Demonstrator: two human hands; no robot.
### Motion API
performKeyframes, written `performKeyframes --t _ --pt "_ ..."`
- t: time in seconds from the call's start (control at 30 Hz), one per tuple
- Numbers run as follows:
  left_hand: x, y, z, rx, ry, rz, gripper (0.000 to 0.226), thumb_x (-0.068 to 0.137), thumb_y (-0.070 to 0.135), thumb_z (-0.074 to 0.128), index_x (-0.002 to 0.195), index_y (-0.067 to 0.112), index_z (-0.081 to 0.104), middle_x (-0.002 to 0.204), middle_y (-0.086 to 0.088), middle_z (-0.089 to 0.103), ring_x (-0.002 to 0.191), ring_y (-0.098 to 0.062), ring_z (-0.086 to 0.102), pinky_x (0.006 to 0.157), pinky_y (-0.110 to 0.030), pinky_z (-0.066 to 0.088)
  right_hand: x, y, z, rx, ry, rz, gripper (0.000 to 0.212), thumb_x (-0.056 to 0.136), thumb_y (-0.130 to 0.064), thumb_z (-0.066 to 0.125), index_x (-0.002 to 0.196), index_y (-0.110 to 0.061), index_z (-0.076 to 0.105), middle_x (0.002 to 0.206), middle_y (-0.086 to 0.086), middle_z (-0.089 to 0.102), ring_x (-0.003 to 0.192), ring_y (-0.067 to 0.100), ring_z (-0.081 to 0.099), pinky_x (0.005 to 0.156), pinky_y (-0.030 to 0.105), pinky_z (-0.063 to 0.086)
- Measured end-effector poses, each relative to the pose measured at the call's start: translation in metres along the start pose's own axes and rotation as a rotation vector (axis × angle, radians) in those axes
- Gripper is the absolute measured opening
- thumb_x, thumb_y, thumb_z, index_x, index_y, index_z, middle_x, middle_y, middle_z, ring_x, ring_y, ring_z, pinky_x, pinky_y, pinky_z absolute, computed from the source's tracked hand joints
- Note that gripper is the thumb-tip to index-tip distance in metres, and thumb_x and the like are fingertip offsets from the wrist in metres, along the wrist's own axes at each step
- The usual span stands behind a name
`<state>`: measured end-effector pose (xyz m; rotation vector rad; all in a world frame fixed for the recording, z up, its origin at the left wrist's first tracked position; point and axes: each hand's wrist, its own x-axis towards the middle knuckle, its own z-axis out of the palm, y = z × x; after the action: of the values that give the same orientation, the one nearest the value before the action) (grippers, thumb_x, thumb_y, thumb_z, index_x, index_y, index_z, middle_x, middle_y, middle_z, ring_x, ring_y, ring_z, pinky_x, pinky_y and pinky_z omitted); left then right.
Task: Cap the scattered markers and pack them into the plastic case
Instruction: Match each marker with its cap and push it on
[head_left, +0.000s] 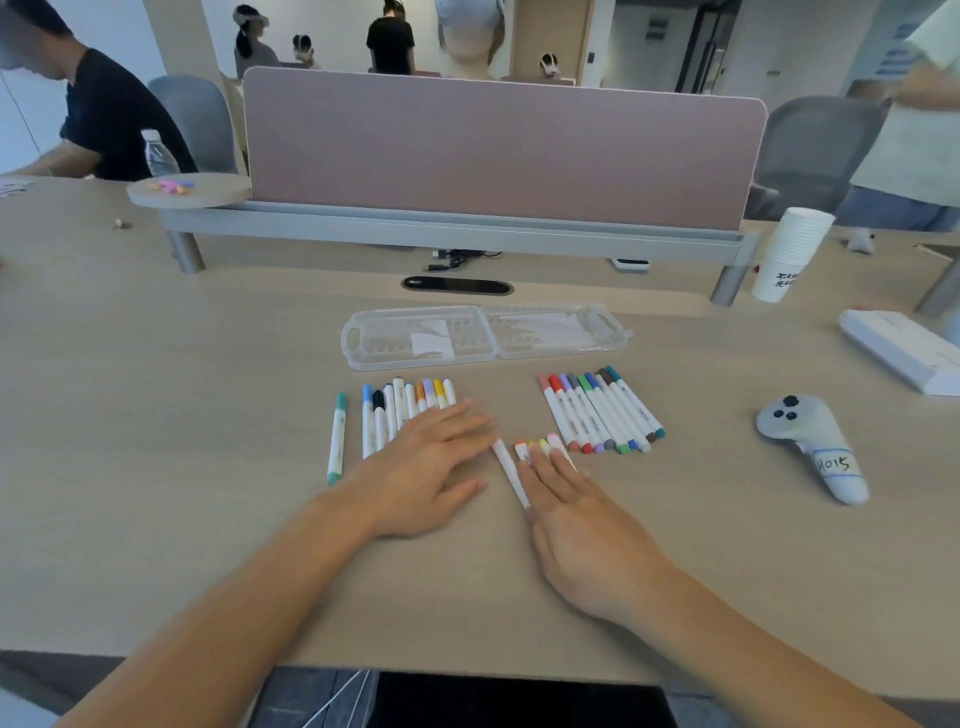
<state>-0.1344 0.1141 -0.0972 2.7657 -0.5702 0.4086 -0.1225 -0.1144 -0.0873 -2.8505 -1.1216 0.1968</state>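
Markers (399, 402) lie beneath left hand (431, 467) and right hand (582, 519) (case (387, 345) open behind).

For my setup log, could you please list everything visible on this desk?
case: one, clear, open, centre, farther back
left marker row: about nine, mixed colours, left of centre
teal marker: one, teal, leftmost
right marker row: about nine, mixed colours, right of centre
white marker: one, white, centre
middle markers: about four, orange to pink tips, beside white marker
controller: one, grey, right side
cups: one stack, white, far right
bottle: one, clear, far left
divider: one, pink, rear
left hand: flat on left marker row
right hand: flat on middle markers
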Motion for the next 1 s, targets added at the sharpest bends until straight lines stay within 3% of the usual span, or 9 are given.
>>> performKeyframes --t 0.13,0.27,0.37,0.43,0.57,0.7,0.87,0.93,1.0 --pt "0.008 0.026 0.004 -0.007 -0.144 0.092 0.068 0.092 0.053 0.034 0.152 0.022 0.030 0.160 0.008 0.023 0.150 -0.011 0.005 0.122 -0.042 0.011 -0.023 0.015 0.003 0.008 0.017 -0.126 0.084 0.078 -0.048 -0.013 0.156 -0.019 -0.006 0.162 -0.006 -0.015 0.145 0.009 -0.023 0.120 0.025 -0.006" --pt "0.008 0.044 -0.002 -0.093 -0.243 0.139 0.071 0.094 0.051 0.051 0.154 0.023 0.024 0.160 0.017 0.016 0.147 0.002 -0.006 0.121 -0.026 -0.004 -0.032 0.028 0.002 0.088 0.047 -0.314 0.066 0.092 -0.037 0.012 0.157 -0.022 0.013 0.163 -0.009 0.006 0.149 0.005 -0.005 0.123 0.029 0.007" --pt "-0.004 0.050 -0.007 -0.183 -0.224 0.127 0.062 0.092 0.044 0.061 0.147 0.023 0.041 0.148 0.014 0.044 0.141 0.005 0.023 0.116 -0.014 0.016 -0.028 0.033 0.001 0.136 0.052 -0.452 0.056 0.097 -0.021 0.029 0.153 -0.029 0.028 0.161 -0.015 0.017 0.148 0.001 0.012 0.119 0.033 0.026" --pt "-0.017 0.049 -0.009 -0.237 -0.147 0.087 0.050 0.091 0.040 0.064 0.136 0.023 0.053 0.128 0.013 0.058 0.121 0.001 0.047 0.106 -0.022 0.036 -0.022 0.030 0.000 0.130 0.149 -0.520 0.054 0.097 -0.018 0.036 0.148 -0.034 0.038 0.157 -0.017 0.026 0.144 0.004 0.028 0.109 0.035 0.042" --pt "-0.038 0.046 -0.011 -0.228 0.010 -0.026 0.043 0.088 0.043 0.065 0.127 0.023 0.062 0.112 0.017 0.064 0.103 0.004 0.053 0.093 -0.018 0.042 -0.004 0.019 0.000 0.115 0.381 -0.652 0.039 0.095 -0.019 0.048 0.132 -0.029 0.059 0.138 -0.010 0.058 0.128 0.009 0.051 0.081 0.035 0.059" --pt "-0.047 0.058 -0.007 -0.114 0.126 -0.142 0.034 0.087 0.053 0.056 0.101 0.023 0.066 0.084 0.010 0.064 0.080 -0.008 0.055 0.073 -0.023 0.044 0.011 0.019 0.008 0.012 0.487 -0.684 0.032 0.091 -0.017 0.062 0.120 -0.029 0.068 0.127 -0.010 0.066 0.114 0.018 0.062 0.084 0.041 0.057" --pt "-0.056 0.071 -0.012 -0.086 0.019 -0.205 0.050 0.089 0.051 0.056 0.136 0.038 0.049 0.129 0.018 0.056 0.111 -0.007 0.054 0.096 -0.023 0.044 0.017 0.026 0.006 -0.046 0.569 -0.675 0.024 0.092 -0.021 0.058 0.108 -0.031 0.073 0.119 -0.015 0.069 0.110 0.020 0.063 0.079 0.039 0.055" --pt "-0.056 0.077 -0.017 -0.069 -0.045 -0.183 0.058 0.090 0.046 0.057 0.145 0.036 0.041 0.145 0.012 0.045 0.127 -0.009 0.045 0.106 -0.014 0.032 0.019 0.031 0.004 -0.087 0.582 -0.666 0.024 0.092 -0.021 0.056 0.105 -0.030 0.075 0.117 -0.015 0.070 0.108 0.021 0.064 0.076 0.038 0.055" --pt "-0.054 0.079 -0.019 -0.060 -0.093 -0.163 0.059 0.092 0.040 0.057 0.147 0.033 0.038 0.151 0.008 0.037 0.136 -0.008 0.035 0.103 -0.003 0.015 0.021 0.036 0.004 -0.110 0.561 -0.666 0.021 0.088 -0.016 0.067 0.103 -0.027 0.077 0.118 -0.009 0.071 0.108 0.023 0.065 0.078 0.037 0.055"
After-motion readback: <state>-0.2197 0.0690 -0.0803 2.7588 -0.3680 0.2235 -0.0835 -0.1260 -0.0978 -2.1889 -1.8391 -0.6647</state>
